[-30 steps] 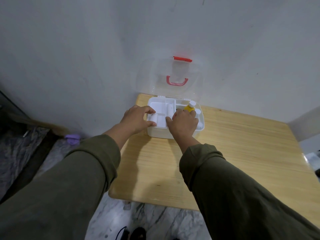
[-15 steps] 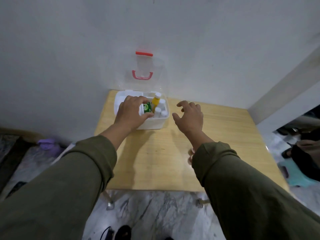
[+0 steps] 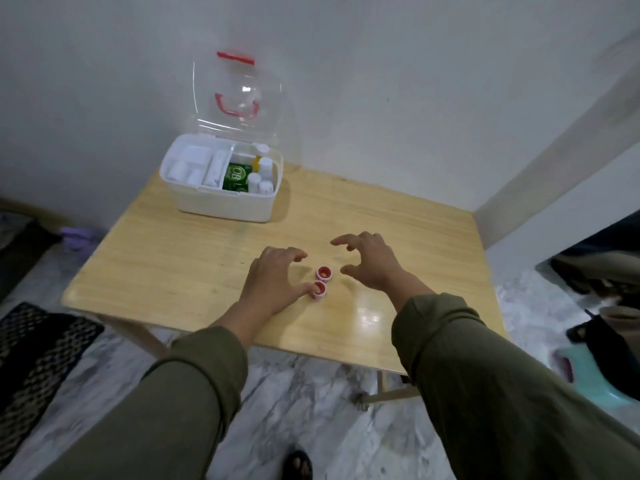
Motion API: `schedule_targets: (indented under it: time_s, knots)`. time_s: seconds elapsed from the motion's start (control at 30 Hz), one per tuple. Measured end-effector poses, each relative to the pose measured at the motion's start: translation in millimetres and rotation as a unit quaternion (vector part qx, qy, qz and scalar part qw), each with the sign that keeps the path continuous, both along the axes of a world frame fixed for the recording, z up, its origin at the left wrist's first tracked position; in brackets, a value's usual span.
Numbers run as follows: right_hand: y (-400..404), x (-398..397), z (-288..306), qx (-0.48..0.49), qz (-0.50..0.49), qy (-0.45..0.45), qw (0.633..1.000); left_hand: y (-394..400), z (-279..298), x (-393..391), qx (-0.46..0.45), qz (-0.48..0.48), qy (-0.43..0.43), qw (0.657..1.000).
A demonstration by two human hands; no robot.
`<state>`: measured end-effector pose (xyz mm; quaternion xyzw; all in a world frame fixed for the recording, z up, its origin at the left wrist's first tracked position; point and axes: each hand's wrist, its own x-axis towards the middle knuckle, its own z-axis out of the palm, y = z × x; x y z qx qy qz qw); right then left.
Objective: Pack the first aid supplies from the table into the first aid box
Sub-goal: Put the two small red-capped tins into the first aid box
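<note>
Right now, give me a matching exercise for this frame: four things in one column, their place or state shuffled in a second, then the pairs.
Things
1. first aid box
2. green packet
3. two small red-and-white rolls
4. right hand

Place or state
A. on the bare table, between the hands
B. lid up, at the table's far left corner
C. open, holding nothing
D. inside the box

Pairs: 1-B, 2-D, 3-A, 4-C

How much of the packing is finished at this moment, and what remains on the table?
Mostly done: the open box already holds white rolls, a green pack and bottles. In hand: the left hand touches one of two red-white rolls; the right hand is open beside them. Left: both rolls, then the lid.
</note>
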<state>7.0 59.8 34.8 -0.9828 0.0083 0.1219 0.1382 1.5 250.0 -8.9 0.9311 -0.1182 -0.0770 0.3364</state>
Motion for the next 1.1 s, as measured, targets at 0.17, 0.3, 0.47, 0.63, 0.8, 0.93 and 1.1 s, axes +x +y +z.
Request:
schedule_targets:
  time_s: [0.17,0.3,0.47,0.63,0.8,0.93,1.1]
  knots:
    - [-13,6,-20,-0.003,0.072,0.018,0.997,-24,-19,-22,0.016,0.058,0.038,0.997]
    - [-13,12,-34,0.000,0.112,0.025,0.993,-35,-25,-28,0.025,0.090,0.047,0.995]
    - [-10,17,-46,0.010,0.149,0.032,0.988,-40,-33,-29,0.029,0.112,0.042,0.992]
    - [-11,18,-53,0.033,0.152,0.018,0.988,-43,-37,-29,0.010,0.127,0.028,0.991]
    - [-15,19,-49,0.037,0.143,0.012,0.989,-41,-35,-27,0.013,0.134,0.012,0.991]
    - [-19,25,-31,0.036,0.132,-0.003,0.991,-35,-16,-18,0.011,0.131,-0.011,0.991]
    - [-15,39,7,0.037,0.132,-0.040,0.990,-15,22,4,0.009,0.135,-0.070,0.988]
